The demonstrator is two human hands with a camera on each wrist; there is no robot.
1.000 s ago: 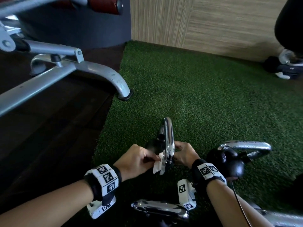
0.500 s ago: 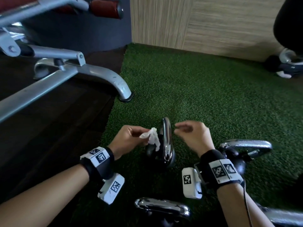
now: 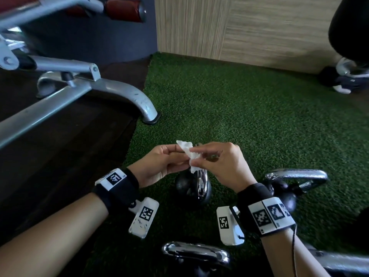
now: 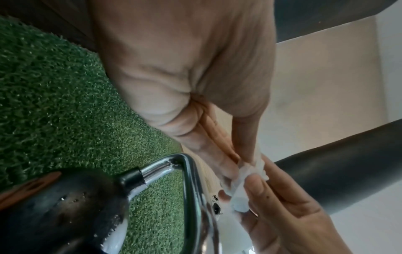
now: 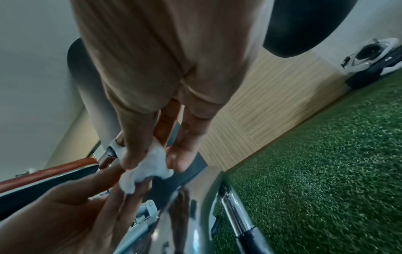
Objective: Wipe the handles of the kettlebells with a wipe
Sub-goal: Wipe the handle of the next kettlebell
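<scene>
A small crumpled white wipe (image 3: 189, 154) (image 4: 245, 185) (image 5: 147, 170) hangs in the air between both hands, just above a black kettlebell (image 3: 187, 188) with a chrome handle (image 3: 202, 182) (image 4: 191, 189). My left hand (image 3: 165, 162) pinches the wipe's left end between thumb and fingers. My right hand (image 3: 221, 160) pinches its right side with thumb and forefinger. Neither hand touches the handle. A second kettlebell (image 3: 283, 194) with a chrome handle (image 3: 297, 174) stands at the right, and a third chrome handle (image 3: 195, 252) shows at the bottom.
Green turf (image 3: 249, 108) covers the floor, with dark flooring (image 3: 60, 156) to the left. A grey metal bench frame (image 3: 111, 90) stands at the upper left, its foot at the turf's edge. A wood-look wall (image 3: 239, 27) runs behind. Someone's shoe (image 3: 347, 80) is at the far right.
Both hands have lifted off the kettlebell handle and come together above it. The wipe, held by the left hand alone a moment ago, is now pinched by both hands.
</scene>
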